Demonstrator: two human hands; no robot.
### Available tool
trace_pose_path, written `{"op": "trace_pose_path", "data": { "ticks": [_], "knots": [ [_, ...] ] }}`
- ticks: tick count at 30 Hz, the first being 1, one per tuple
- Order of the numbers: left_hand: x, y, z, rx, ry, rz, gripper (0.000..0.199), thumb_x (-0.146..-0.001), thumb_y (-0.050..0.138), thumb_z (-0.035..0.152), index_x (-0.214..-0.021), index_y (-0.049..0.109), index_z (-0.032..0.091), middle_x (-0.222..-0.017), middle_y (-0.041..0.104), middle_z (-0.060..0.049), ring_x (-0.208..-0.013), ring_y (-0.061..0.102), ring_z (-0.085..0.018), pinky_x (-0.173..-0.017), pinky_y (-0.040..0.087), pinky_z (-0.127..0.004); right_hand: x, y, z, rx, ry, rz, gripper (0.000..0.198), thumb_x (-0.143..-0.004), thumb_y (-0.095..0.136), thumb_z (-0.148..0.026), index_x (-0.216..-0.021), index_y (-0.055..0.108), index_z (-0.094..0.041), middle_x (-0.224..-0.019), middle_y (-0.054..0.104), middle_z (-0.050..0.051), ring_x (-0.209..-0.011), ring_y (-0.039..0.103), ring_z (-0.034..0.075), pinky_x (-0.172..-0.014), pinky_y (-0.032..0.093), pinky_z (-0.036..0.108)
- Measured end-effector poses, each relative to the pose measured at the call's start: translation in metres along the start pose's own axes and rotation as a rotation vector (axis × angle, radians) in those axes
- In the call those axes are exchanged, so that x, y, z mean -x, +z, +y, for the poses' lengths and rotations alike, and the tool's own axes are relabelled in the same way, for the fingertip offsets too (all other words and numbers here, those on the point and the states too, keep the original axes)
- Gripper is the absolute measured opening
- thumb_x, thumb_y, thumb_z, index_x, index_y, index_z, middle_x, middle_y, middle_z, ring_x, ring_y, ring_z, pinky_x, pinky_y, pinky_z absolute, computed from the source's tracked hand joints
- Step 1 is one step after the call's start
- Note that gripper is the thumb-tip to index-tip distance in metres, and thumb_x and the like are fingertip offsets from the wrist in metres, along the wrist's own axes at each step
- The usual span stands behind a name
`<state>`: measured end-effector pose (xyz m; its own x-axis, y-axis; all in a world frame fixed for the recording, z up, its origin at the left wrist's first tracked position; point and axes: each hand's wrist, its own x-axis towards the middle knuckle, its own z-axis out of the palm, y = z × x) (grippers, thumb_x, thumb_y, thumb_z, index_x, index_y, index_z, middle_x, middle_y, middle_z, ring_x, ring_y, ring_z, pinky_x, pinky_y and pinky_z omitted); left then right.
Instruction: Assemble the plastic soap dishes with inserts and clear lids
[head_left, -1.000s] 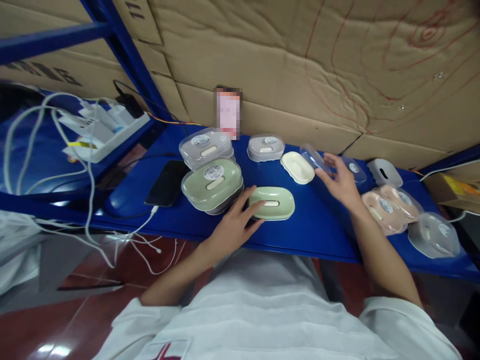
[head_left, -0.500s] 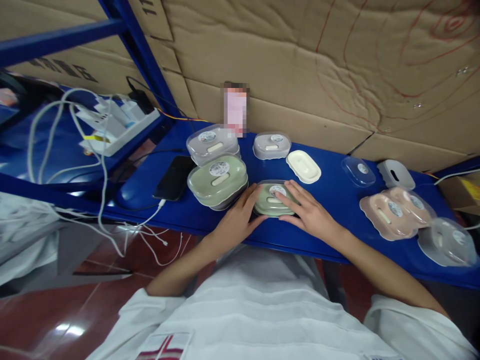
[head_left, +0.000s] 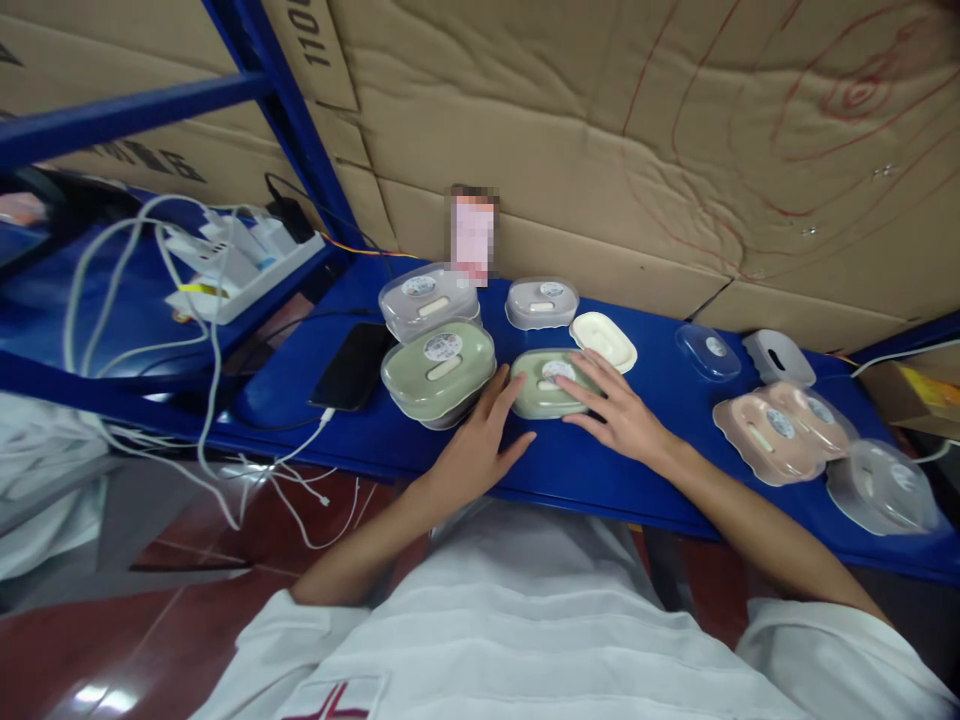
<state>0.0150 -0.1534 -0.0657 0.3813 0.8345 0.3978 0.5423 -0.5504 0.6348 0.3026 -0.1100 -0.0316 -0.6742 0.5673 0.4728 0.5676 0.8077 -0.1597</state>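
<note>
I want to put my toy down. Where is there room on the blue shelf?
Bare blue shelf lies between the right hand and the pink oval soap boxes. It is crowded left, where green oval lidded boxes sit beside the black phone.

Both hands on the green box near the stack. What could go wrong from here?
1. The left hand sits between the green oval soap box with clear lid and the stacked green and grey boxes; a sideways push might topple the stack.
2. The right hand presses the lid; if misaligned, it may not seat.
</note>
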Motion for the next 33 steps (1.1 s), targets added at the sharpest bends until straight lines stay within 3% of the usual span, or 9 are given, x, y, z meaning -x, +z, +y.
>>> {"op": "trace_pose_path", "data": {
  "ticks": [4,8,12,17,21,24,27,29,33],
  "knots": [
    [-0.001,-0.005,0.006,0.026,-0.02,-0.009,0.081,-0.108,0.063,0.036,-0.173,0.015,0.033,-0.181,0.022,-0.017,-0.168,0.029,-0.035,-0.13,0.043,-0.054,-0.032,-0.003,0.053,0.054,0.085,0.091,0.08,-0.101,0.069,-0.053,-0.171,0.031,-0.046,-0.18,0.029,-0.001,-0.167,0.026,0.04,-0.132,0.033,0.07],
    [-0.001,-0.007,0.008,0.002,-0.004,-0.082,0.072,-0.108,0.062,0.033,-0.171,0.026,0.033,-0.179,0.029,-0.015,-0.164,0.038,-0.034,-0.128,0.047,-0.053,-0.072,0.004,0.109,0.055,0.166,0.04,0.07,-0.105,0.055,-0.064,-0.169,0.042,-0.037,-0.178,0.034,0.005,-0.167,0.027,0.037,-0.134,0.026,0.069],
    [0.0,-0.005,0.005,-0.027,0.017,-0.144,0.065,-0.108,0.06,0.035,-0.168,0.034,0.03,-0.174,0.038,-0.015,-0.159,0.046,-0.032,-0.126,0.05,-0.051,-0.096,0.013,0.131,0.056,0.203,-0.014,0.075,-0.106,0.045,-0.069,-0.168,0.043,-0.026,-0.178,0.034,0.011,-0.169,0.024,0.033,-0.136,0.024,0.063],
    [0.002,-0.003,0.002,-0.06,0.036,-0.179,0.062,-0.109,0.059,0.036,-0.167,0.037,0.029,-0.173,0.04,-0.015,-0.157,0.05,-0.033,-0.124,0.052,-0.053,-0.102,0.002,0.113,0.11,0.225,-0.068,0.078,-0.107,0.042,-0.068,-0.173,0.032,-0.028,-0.183,0.02,0.008,-0.171,0.012,0.034,-0.136,0.021,0.064],
    [0.002,-0.004,0.003,-0.074,0.047,-0.203,0.061,-0.11,0.058,0.037,-0.167,0.037,0.028,-0.174,0.039,-0.015,-0.156,0.051,-0.033,-0.123,0.053,-0.052,-0.077,-0.011,0.083,0.206,0.415,0.013,0.072,-0.11,0.041,-0.057,-0.171,0.035,-0.02,-0.175,0.04,0.016,-0.162,0.037,0.039,-0.13,0.034,0.065],
    [0.002,-0.004,0.004,-0.091,0.065,-0.218,0.061,-0.11,0.058,0.037,-0.167,0.037,0.028,-0.175,0.038,-0.015,-0.157,0.05,-0.032,-0.124,0.052,-0.051,-0.042,-0.014,0.051,0.231,0.511,-0.118,0.056,-0.111,0.043,-0.047,-0.156,0.058,-0.018,-0.155,0.063,0.019,-0.146,0.058,0.038,-0.12,0.047,0.063],
    [0.002,-0.005,0.005,-0.115,0.115,-0.222,0.061,-0.109,0.06,0.035,-0.166,0.039,0.027,-0.176,0.036,-0.015,-0.161,0.042,-0.033,-0.128,0.047,-0.053,-0.011,-0.018,0.019,0.096,0.382,-0.306,0.042,-0.111,0.047,-0.043,-0.134,0.074,-0.023,-0.147,0.07,0.015,-0.139,0.065,0.033,-0.117,0.052,0.057],
    [0.001,-0.005,0.005,-0.134,0.155,-0.209,0.063,-0.108,0.062,0.033,-0.167,0.039,0.028,-0.178,0.032,-0.014,-0.166,0.034,-0.034,-0.131,0.043,-0.055,0.002,-0.028,0.008,-0.078,0.261,-0.341,0.038,-0.112,0.047,-0.043,-0.127,0.078,-0.026,-0.143,0.073,0.011,-0.134,0.069,0.028,-0.116,0.054,0.049],
    [0.0,-0.004,0.003,-0.184,0.233,-0.229,0.058,-0.11,0.059,0.032,-0.166,0.042,0.028,-0.18,0.032,-0.011,-0.168,0.028,-0.034,-0.134,0.038,-0.057,0.01,-0.07,0.04,-0.137,0.305,-0.232,0.035,-0.109,0.053,-0.05,-0.126,0.078,-0.032,-0.13,0.079,0.005,-0.122,0.075,0.025,-0.109,0.059,0.042]
  ]
}}
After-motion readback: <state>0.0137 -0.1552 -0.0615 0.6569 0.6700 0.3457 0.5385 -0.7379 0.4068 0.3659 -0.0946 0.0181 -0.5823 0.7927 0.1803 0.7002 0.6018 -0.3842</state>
